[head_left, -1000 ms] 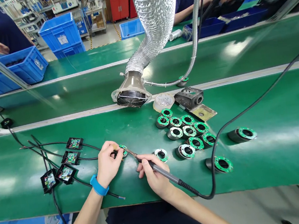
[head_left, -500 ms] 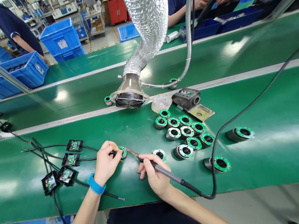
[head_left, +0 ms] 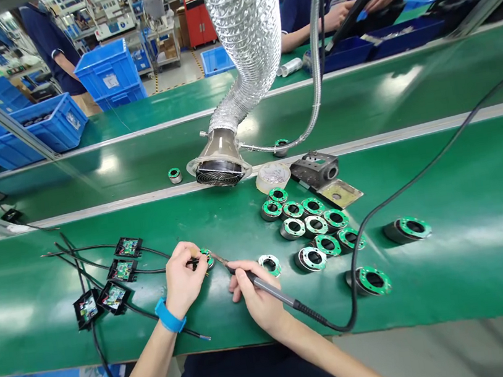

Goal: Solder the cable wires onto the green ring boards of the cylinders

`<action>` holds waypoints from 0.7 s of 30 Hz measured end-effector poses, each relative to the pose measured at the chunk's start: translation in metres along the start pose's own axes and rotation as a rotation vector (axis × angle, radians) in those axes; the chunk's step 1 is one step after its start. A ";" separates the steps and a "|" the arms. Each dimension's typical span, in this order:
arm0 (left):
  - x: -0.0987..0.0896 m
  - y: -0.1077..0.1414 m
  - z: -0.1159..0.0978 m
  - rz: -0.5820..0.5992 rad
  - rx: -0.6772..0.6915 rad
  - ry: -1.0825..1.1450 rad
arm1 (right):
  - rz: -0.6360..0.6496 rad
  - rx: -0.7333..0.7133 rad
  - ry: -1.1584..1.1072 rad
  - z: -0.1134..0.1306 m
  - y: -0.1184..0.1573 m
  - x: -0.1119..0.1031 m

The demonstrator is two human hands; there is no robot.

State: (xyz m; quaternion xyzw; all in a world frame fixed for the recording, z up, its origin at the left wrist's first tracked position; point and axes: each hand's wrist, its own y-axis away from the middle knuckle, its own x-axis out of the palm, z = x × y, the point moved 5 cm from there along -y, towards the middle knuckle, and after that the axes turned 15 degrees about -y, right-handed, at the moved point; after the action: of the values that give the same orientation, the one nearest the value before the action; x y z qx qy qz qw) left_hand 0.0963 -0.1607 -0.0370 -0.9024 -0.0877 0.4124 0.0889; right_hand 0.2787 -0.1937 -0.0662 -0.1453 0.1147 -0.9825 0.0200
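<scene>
While the left hand (head_left: 186,276) pinches it, the ring-shaped board (head_left: 207,258) shows green.

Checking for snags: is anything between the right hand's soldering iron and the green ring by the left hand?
Nothing visible: the soldering iron points at the green ring from the right; the left hand is opposite.

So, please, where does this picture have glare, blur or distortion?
Head view: white glare on the far green belt; bright highlights on the foil duct; the rightmost ring-topped part looks stretched, perhaps by the lens; coarse pixel blocks at the top right; the soldering iron looks fairly clear.
</scene>
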 end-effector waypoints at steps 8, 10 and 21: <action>0.003 0.004 -0.003 -0.106 -0.010 -0.013 | 0.015 0.088 -0.058 -0.008 -0.004 0.001; 0.004 0.005 -0.003 -0.125 -0.016 -0.007 | 0.002 0.145 -0.108 -0.012 -0.003 0.001; 0.005 0.003 -0.004 -0.112 -0.045 -0.028 | -0.093 -0.080 0.021 0.004 0.005 -0.007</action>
State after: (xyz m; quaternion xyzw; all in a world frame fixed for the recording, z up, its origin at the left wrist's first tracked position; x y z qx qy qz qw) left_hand 0.1029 -0.1628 -0.0392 -0.8920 -0.1484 0.4173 0.0901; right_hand 0.2861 -0.1989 -0.0659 -0.1407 0.1475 -0.9785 -0.0328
